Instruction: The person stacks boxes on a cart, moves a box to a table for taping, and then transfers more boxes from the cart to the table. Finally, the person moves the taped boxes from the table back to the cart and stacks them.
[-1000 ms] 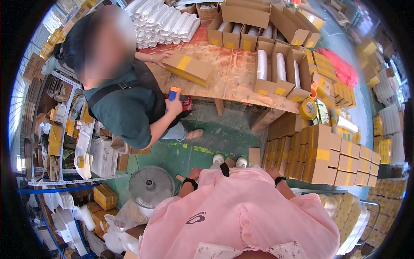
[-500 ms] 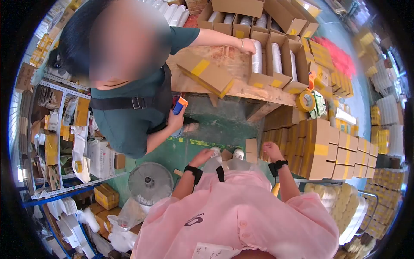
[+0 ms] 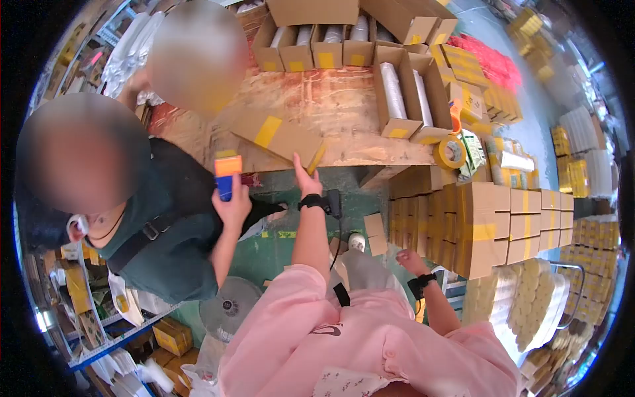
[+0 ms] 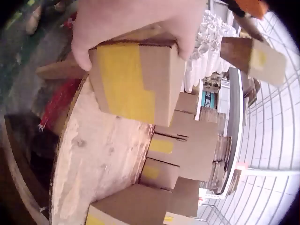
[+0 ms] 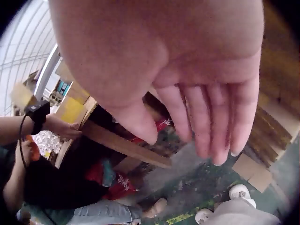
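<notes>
My left hand (image 3: 306, 182) is at the front edge of the wooden table and grips the near end of a closed cardboard box (image 3: 281, 137) with yellow tape across it. In the left wrist view the thumb and fingers lie on opposite sides of the taped box end (image 4: 129, 84). My right hand (image 5: 187, 70) hangs in front of my body near the stacked cartons, its fingers loosely extended and nothing in it. To the left, another person holds an orange and blue tape dispenser (image 3: 228, 177).
Two open boxes (image 3: 399, 99) with white wrapped rolls stand on the table (image 3: 317, 99), more open boxes (image 3: 327, 53) behind them. A yellow tape roll (image 3: 450, 152) sits at the right corner. Taped cartons (image 3: 476, 231) are stacked right; a floor fan (image 3: 228, 308) stands left.
My left hand has come up from my waist to the box end. The other person has reached to the open boxes, then moved back left; one open box is gone from the front row.
</notes>
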The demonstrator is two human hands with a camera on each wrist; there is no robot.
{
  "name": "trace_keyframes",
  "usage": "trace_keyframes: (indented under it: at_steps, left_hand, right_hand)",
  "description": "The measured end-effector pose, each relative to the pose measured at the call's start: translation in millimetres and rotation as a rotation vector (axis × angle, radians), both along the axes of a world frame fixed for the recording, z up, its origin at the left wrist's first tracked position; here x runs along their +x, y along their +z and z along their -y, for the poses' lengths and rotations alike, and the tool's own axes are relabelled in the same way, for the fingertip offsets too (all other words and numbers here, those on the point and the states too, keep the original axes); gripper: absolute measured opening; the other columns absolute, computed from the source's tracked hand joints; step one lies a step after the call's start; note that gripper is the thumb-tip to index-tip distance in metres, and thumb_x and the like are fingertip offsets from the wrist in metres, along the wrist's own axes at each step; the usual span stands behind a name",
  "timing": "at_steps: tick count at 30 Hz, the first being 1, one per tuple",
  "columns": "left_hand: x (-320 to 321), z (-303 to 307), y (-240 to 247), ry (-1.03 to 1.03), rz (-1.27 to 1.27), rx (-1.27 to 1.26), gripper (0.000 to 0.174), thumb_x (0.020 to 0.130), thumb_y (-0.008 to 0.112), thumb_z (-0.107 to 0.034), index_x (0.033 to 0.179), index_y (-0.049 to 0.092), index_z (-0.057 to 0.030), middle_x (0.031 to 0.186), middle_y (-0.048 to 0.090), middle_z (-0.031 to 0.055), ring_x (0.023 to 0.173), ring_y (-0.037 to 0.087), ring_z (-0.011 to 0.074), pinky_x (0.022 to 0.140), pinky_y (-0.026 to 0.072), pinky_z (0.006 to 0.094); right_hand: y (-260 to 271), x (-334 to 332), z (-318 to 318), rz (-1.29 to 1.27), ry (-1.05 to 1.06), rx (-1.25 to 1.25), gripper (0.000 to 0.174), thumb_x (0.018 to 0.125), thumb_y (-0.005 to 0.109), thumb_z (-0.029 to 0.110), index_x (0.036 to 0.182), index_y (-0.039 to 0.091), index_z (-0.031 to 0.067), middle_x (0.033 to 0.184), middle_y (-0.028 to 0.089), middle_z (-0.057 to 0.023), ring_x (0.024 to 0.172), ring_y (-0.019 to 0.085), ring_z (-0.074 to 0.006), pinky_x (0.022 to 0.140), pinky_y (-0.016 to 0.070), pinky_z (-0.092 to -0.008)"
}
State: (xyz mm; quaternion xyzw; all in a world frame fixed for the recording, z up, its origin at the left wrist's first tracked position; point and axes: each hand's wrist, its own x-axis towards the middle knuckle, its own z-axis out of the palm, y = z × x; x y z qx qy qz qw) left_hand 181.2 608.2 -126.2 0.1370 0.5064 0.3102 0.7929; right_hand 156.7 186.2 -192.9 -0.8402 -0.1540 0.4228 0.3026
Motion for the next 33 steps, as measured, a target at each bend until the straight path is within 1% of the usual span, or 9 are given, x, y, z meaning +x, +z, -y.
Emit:
trace_keyframes:
  at_steps: [4, 9, 13, 15, 18, 22, 26, 29, 33]
  left_hand:
    - [-6.9, -18.0, -15.5, -0.177, -0.103, -0.002, 0.08, 0.061, 0.068, -0.052, 0.121, 0.037, -0.0109, 0.119, 0.041, 0.0041, 0.108, 0.037, 0.0174, 0.093, 0.0274, 0.0366]
    - [-49.1, -8.1, 21.0, -0.561, -0.095, 0.056, 0.079, 0.062, 0.063, -0.057, 0.122, 0.036, -0.0129, 0.119, 0.042, 0.0022, 0.111, 0.037, 0.0169, 0.095, 0.0219, 0.0421]
    - [-108.2, 27.0, 42.6, -0.788, 0.056, 0.044, 0.064, 0.073, 0.054, -0.051, 0.123, 0.036, -0.0149, 0.123, 0.042, 0.0038, 0.112, 0.039, 0.0194, 0.094, 0.0264, 0.0436]
    - [-134.1, 56.0, 66.1, -0.908, 0.133, 0.064, 0.055, 0.078, 0.049, -0.047, 0.123, 0.037, -0.0168, 0.123, 0.044, 0.0022, 0.113, 0.041, 0.019, 0.092, 0.0304, 0.0415]
    - [-153.1, 93.6, 92.7, -1.089, 0.176, 0.142, 0.061, 0.078, 0.051, -0.043, 0.126, 0.035, -0.0097, 0.124, 0.043, 0.0058, 0.115, 0.041, 0.0201, 0.094, 0.0318, 0.0381]
    - [-143.3, 125.5, 127.4, -1.38, 0.26, 0.301, 0.068, 0.074, 0.059, -0.038, 0.125, 0.034, -0.0005, 0.122, 0.044, 0.0109, 0.117, 0.04, 0.0212, 0.096, 0.0317, 0.036]
    - [-98.2, 191.3, 161.8, -1.742, 0.462, 0.655, 0.08, 0.072, 0.065, -0.036, 0.129, 0.025, 0.004, 0.129, 0.036, 0.0151, 0.122, 0.034, 0.0262, 0.097, 0.0314, 0.0345]
    - [-67.8, 248.0, 168.7, -1.816, 0.325, 0.847, 0.088, 0.072, 0.066, -0.037, 0.132, 0.018, 0.006, 0.134, 0.026, 0.0197, 0.124, 0.03, 0.0303, 0.099, 0.0294, 0.0355]
    - [-17.4, 328.3, 136.1, -1.66, 0.177, 0.689, 0.095, 0.074, 0.063, -0.044, 0.134, 0.009, 0.0059, 0.137, 0.016, 0.0246, 0.128, 0.02, 0.033, 0.103, 0.021, 0.0374]
  right_hand:
    - [9.2, -2.3, 12.7, -0.166, -0.176, 0.016, 0.036, 0.075, 0.059, 0.03, 0.093, 0.059, -0.0015, 0.078, 0.062, -0.0133, 0.073, 0.06, -0.0217, 0.067, 0.0461, -0.0303]
    - [35.2, 24.9, -55.6, -0.053, -0.133, 0.236, 0.042, 0.077, 0.06, 0.034, 0.099, 0.056, -0.0019, 0.087, 0.062, -0.0122, 0.082, 0.059, -0.0186, 0.072, 0.0455, -0.0292]
    - [139.1, 27.5, -145.1, -0.245, -0.301, 0.467, 0.068, 0.076, 0.062, 0.04, 0.126, 0.035, 0.0016, 0.116, 0.048, -0.0167, 0.104, 0.049, -0.0214, 0.087, 0.0386, -0.0306]
    - [170.8, 21.2, -165.0, -0.426, -0.342, 0.514, 0.079, 0.075, 0.064, 0.04, 0.132, 0.025, 0.0, 0.124, 0.041, -0.0181, 0.113, 0.041, -0.0231, 0.091, 0.0359, -0.0321]
    - [186.5, 1.0, -168.8, -0.481, -0.272, 0.676, 0.084, 0.074, 0.065, 0.036, 0.133, 0.019, -0.0023, 0.13, 0.034, -0.0173, 0.119, 0.034, -0.0233, 0.096, 0.0312, -0.0315]
    - [222.0, -17.8, -115.9, -0.24, -0.339, 0.82, 0.08, 0.072, 0.064, 0.024, 0.135, 0.02, 0.0024, 0.133, 0.031, -0.0118, 0.124, 0.029, -0.02, 0.101, 0.022, -0.0306]
    - [274.3, -13.8, -22.0, -0.099, -0.597, 0.955, 0.078, 0.065, 0.062, 0.018, 0.133, 0.026, 0.0033, 0.132, 0.035, -0.0114, 0.121, 0.033, -0.0206, 0.1, 0.026, -0.0313]
    - [282.6, -11.1, 72.4, -0.185, -0.923, 1.025, 0.073, 0.063, 0.056, 0.018, 0.131, 0.032, 0.0029, 0.126, 0.042, -0.011, 0.116, 0.04, -0.0204, 0.097, 0.0304, -0.0307]
    - [293.5, 20.0, 185.7, 0.029, -0.968, 0.975, 0.069, 0.066, 0.055, 0.022, 0.128, 0.035, -0.0004, 0.122, 0.046, -0.01, 0.111, 0.045, -0.0198, 0.094, 0.0342, -0.0303]
